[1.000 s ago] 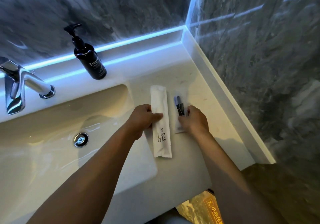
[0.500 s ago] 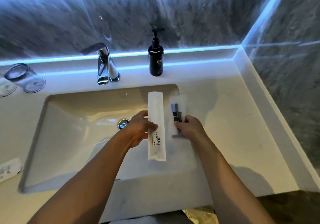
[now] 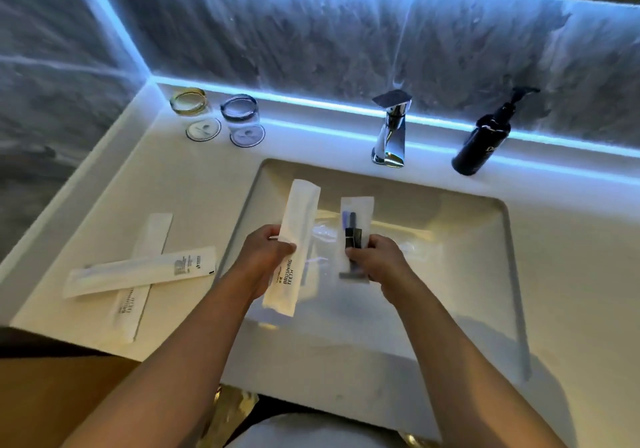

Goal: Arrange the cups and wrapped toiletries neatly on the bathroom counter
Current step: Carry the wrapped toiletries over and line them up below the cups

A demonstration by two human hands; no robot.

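Both hands were over the sink basin [image 3: 467, 225], each w/ a wrapped item. Left hand [image 3: 266, 257] was pinched around the middle of a white toothbrush packet [image 3: 296, 239], the one printed "BRUSHING TEETH", held up in the air over the left part of the basin, tilted a bit w/ its top leaning right. Right hand [image 3: 377, 260] was closed on a clear razor packet [image 3: 355, 225], fingers wrapped round the lower half, dark handle showing thru the plastic and the razor head poking out below the hand. The two packets were side by side, close but not touching.

On the counter [image 3: 194, 184] left of the basin, 2 more white packets lay crossed: a flat packet [image 3: 142, 271] w/ small print sat on top, running roughly left-right, and a second toothbrush packet [image 3: 145, 267] under it running front to back, text partly blurry.

Back left corner had 2 glass cups next to each other, each on a round coaster: a gold-rimmed cup [image 3: 194, 115] nearer the corner and a dark-rimmed cup [image 3: 242, 120] just right of it. Chrome faucet [image 3: 391, 132] stood behind the basin, and a dark pump bottle [image 3: 485, 139] well to its right, by the lit-up wall strip.
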